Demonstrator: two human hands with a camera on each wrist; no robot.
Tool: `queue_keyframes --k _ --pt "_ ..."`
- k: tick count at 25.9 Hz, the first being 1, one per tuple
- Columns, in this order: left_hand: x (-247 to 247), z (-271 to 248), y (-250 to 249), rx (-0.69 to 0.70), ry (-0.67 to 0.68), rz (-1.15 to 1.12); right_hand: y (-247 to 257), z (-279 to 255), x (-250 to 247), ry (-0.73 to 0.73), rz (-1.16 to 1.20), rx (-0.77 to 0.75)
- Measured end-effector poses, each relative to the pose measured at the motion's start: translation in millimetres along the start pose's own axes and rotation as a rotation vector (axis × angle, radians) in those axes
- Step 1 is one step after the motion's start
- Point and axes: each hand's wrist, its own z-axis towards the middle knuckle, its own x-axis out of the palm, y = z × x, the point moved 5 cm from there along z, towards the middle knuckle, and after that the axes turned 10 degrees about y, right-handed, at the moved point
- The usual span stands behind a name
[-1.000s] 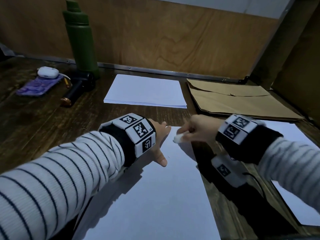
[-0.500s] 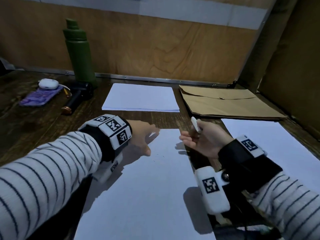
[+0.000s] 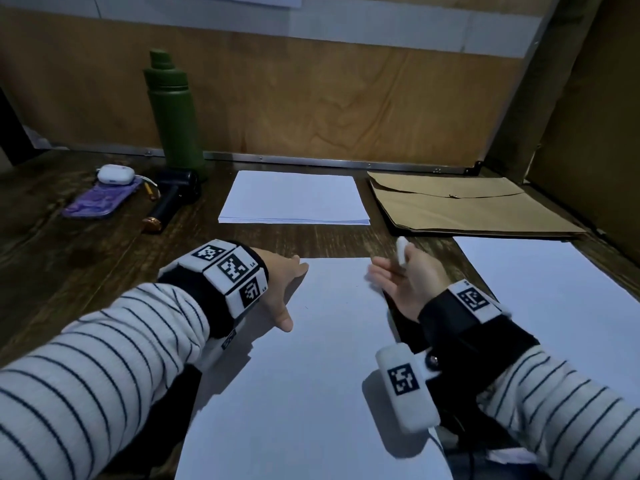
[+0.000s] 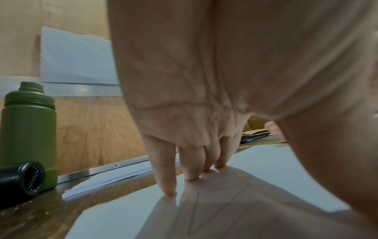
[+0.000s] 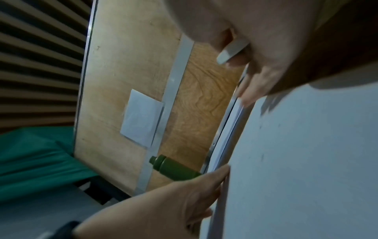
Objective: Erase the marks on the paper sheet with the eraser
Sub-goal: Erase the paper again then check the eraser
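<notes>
A white paper sheet point(image 3: 311, 375) lies in front of me on the dark wooden desk point(image 3: 69, 271). Faint pencil lines show on the sheet point(image 4: 225, 210) in the left wrist view, under the palm's shadow. My left hand point(image 3: 280, 289) lies flat on the sheet's upper left, its straight fingertips point(image 4: 169, 189) pressing the paper. My right hand point(image 3: 405, 275) is turned on its side at the sheet's upper right corner, lifted off the paper. It pinches a small white eraser point(image 3: 401, 251) between thumb and forefinger; the eraser point(image 5: 231, 51) points upward, the other fingers are extended.
A stack of white paper point(image 3: 294, 199) and a brown envelope point(image 3: 467, 209) lie farther back. Another white sheet point(image 3: 554, 306) lies at the right. A green bottle point(image 3: 173, 112), a black tool point(image 3: 169, 202), a purple phone point(image 3: 100, 202) and a white earbud case point(image 3: 114, 174) stand at back left.
My right hand lifted the eraser off the sheet and rolled onto its side, eraser now pointing up. My left hand stayed pressed on the paper. The head view tilted up.
</notes>
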Motion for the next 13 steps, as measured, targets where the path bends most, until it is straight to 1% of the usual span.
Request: queue_keyframes --k 1,3,4,5,6,7,8,9,10,12,13 --pt "0.2 -0.4 -0.8 0.001 -0.001 0.0 -10.6 -5.0 10.8 0.119 0.009 0.091" --pt "0.4 -0.8 -2.4 0.001 -0.002 0.013 -37.7 -20.0 31.3 0.331 -0.104 0.315" --pt "0.4 -0.8 -2.4 0.002 -0.004 0.024 -46.1 -21.3 35.2 0.373 -0.183 0.371" --pt "0.9 -0.3 -1.9 0.005 -0.003 0.027 -46.3 -18.8 37.1 0.366 -0.236 0.374" --pt "1.7 0.2 -0.6 0.006 -0.001 0.021 -39.1 -10.6 34.8 0.306 -0.272 0.315" --pt "2.4 0.9 0.2 0.005 0.005 0.015 -26.6 0.9 29.6 0.233 -0.29 0.219" --pt "2.1 1.6 0.7 0.003 0.014 0.015 -11.9 11.0 25.2 0.184 -0.295 0.132" --pt "2.4 2.0 1.0 0.003 0.026 0.02 0.0 19.1 24.1 0.169 -0.291 0.089" --pt "2.0 2.9 0.6 0.007 0.035 0.026 8.6 26.4 24.8 0.188 -0.276 0.082" --pt "1.6 4.3 -0.4 0.014 0.049 0.031 11.9 35.9 26.9 0.245 -0.266 0.134" --pt "1.2 4.6 -0.7 0.014 0.053 0.032 9.5 38.2 26.8 0.248 -0.29 0.162"
